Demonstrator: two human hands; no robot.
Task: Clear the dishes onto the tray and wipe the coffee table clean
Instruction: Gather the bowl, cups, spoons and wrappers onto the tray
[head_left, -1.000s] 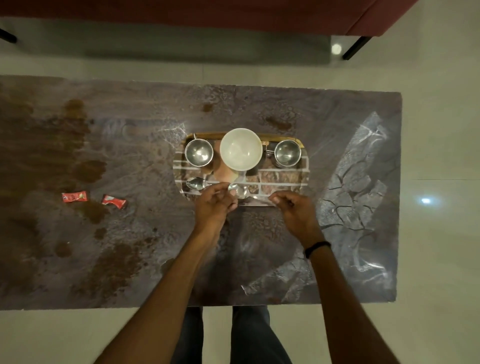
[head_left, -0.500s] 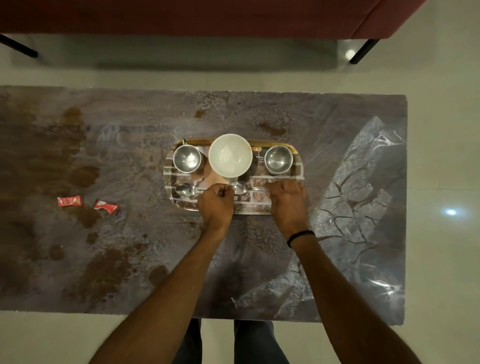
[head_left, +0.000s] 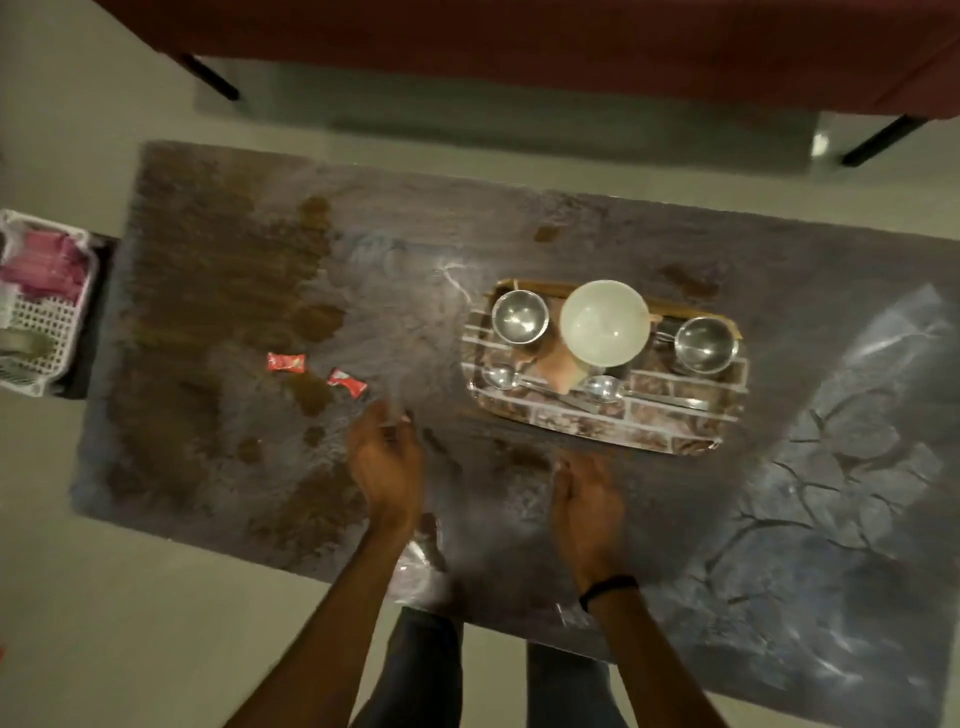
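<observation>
Both hands withdrawn from brick-patterned rectangular tray (head_left: 597, 431) near coffee table (head_left: 779, 519) far edge, left hand (head_left: 384, 462) and right hand (head_left: 587, 499) released, empty; loaded with slippery steel cups, fragile bowl, so lift level by short ends.

Tray (head_left: 597, 423) on table (head_left: 779, 519), wrappers (head_left: 285, 362) left of it.
</observation>
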